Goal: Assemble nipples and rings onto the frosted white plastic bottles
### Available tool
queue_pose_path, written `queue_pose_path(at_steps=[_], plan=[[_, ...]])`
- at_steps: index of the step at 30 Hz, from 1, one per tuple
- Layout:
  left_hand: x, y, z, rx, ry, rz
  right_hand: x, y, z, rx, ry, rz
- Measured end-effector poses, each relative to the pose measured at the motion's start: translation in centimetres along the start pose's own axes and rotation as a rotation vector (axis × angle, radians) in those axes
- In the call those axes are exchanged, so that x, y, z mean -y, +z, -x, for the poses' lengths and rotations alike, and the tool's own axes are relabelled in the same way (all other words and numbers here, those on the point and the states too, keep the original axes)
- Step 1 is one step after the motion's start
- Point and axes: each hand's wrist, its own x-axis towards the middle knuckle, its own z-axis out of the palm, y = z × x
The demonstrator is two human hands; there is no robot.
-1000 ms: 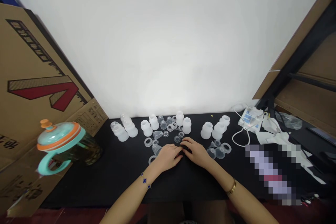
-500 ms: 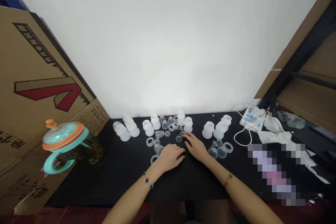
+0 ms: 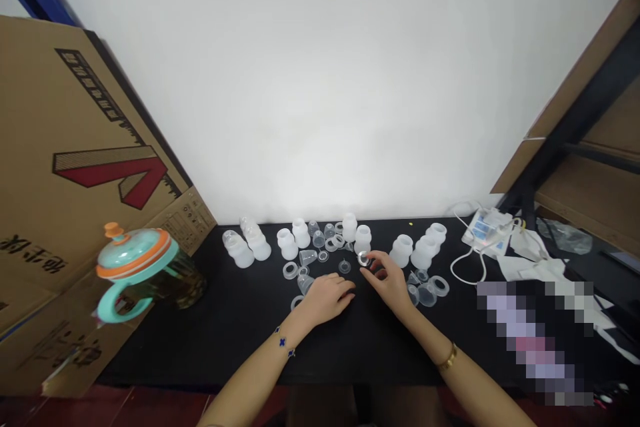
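My right hand [image 3: 387,277] pinches a small clear plastic ring [image 3: 363,258] between thumb and forefinger, just in front of a white bottle [image 3: 363,239]. Palm down on the black table [image 3: 225,333] lies my left hand [image 3: 325,297], fingers loosely curled, next to a clear cap [image 3: 303,282]. Several translucent white bottles [image 3: 295,238], rings [image 3: 290,271] and clear caps are scattered in a row behind both hands. More bottles [image 3: 423,247] and rings [image 3: 439,285] lie to the right of my right hand.
A teal and orange lidded jug [image 3: 145,270] stands at the left on the table. Large cardboard boxes [image 3: 65,167] lean behind it. At the right are a white device with cables [image 3: 487,233], papers and a dark shelf frame [image 3: 565,133]. A white wall rises behind.
My right hand reached forward and picked up a small clear ring, lifting it off the table. My left hand stayed almost in place. The camera shifted slightly.
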Motion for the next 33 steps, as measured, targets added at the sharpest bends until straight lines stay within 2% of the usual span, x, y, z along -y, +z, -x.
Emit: queue_pose_path(at_steps=[4, 9, 13, 17, 21, 26, 29, 33], plan=[[0.1, -0.1, 0.1, -0.015, -0.01, 0.002, 0.5, -0.2, 0.0, -0.036, 0.131, -0.157], [0.3, -0.1, 0.0, -0.068, -0.021, 0.006, 0.4, -0.1, -0.3, 0.02, 0.356, -0.508], [1.0, -0.9, 0.0, -0.196, -0.127, 0.001, 0.1, -0.2, -0.4, 0.056, 0.51, -0.655], [2.3, -1.9, 0.2, -0.279, -0.23, 0.009, -0.2, -0.3, -0.5, 0.098, 0.577, -0.708], [3.2, -2.5, 0.6, -0.143, -0.202, 0.049, -0.4, -0.3, -0.5, 0.122, 0.606, -0.702], [3.2, -2.5, 0.9, 0.03, -0.17, 0.065, -0.4, -0.3, -0.5, 0.117, 0.619, -0.693], [3.2, -2.5, 0.9, 0.055, -0.167, 0.081, -0.3, -0.3, -0.5, 0.111, 0.616, -0.686], [3.1, -2.8, 0.8, 0.011, -0.167, 0.114, -0.3, -0.3, -0.6, 0.12, 0.618, -0.688]])
